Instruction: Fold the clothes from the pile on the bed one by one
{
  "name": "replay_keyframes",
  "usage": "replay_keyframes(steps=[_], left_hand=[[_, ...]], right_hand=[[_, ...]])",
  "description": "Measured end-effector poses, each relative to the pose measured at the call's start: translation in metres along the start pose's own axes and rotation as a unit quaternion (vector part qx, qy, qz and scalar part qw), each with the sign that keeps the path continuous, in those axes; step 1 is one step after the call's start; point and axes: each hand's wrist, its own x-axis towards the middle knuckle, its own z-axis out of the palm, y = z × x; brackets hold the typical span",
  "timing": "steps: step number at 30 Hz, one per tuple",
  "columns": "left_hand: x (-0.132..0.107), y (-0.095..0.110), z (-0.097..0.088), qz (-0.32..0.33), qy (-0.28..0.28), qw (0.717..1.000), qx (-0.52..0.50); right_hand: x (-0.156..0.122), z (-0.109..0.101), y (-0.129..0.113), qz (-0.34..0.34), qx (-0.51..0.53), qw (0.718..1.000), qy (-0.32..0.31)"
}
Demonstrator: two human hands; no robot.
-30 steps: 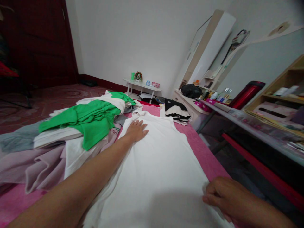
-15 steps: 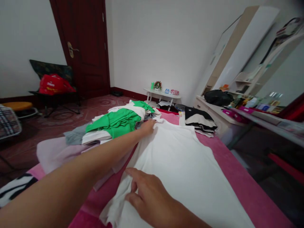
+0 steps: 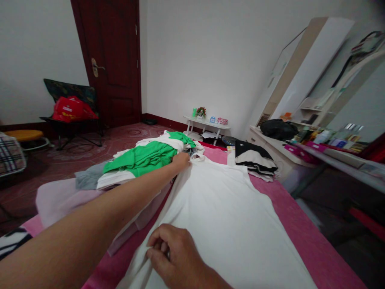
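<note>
A white sleeveless top (image 3: 228, 216) lies spread on a pink cover (image 3: 288, 208). My left hand (image 3: 181, 160) reaches far forward, its fingers closed on the top's far left corner near a strap. Closer to me, my right hand (image 3: 176, 253) pinches the left side edge of the same top between thumb and forefinger. Between the two hands that edge runs fairly straight. Left of my left hand lies a heap of clothes with a green garment (image 3: 141, 158) on it.
Folded black and beige clothes (image 3: 255, 156) sit at the far right of the cover. Lilac cloth (image 3: 60, 200) lies at the left. Beyond are a small white table (image 3: 207, 122), a chair with a red bag (image 3: 73, 109), and a cluttered dresser (image 3: 267, 144) on the right.
My right hand has closed from a loose, spread pose into a pinch on the top's edge. My left hand has shifted slightly left, and the left edge looks straighter.
</note>
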Motion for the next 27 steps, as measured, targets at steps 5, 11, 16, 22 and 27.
replay_keyframes(steps=[5, 11, 16, 22, 27], left_hand=[[-0.013, 0.008, 0.003, 0.033, 0.025, 0.999, 0.034], [-0.071, 0.006, -0.02, 0.119, 0.022, 0.992, 0.041], [-0.157, -0.014, -0.042, 0.159, -0.07, 0.983, 0.065], [-0.238, -0.025, -0.054, 0.095, -0.145, 0.985, 0.019], [-0.257, -0.029, -0.055, -0.035, -0.152, 0.987, -0.023]], right_hand=[[-0.001, -0.007, -0.004, -0.088, -0.043, 0.991, -0.093], [-0.009, -0.005, -0.002, -0.17, 0.001, 0.983, -0.066], [-0.006, -0.02, -0.002, -0.064, 0.053, 0.986, 0.147], [0.05, -0.061, 0.044, 0.043, 0.011, 0.967, 0.252], [0.111, -0.075, 0.079, 0.128, -0.127, 0.967, 0.178]])
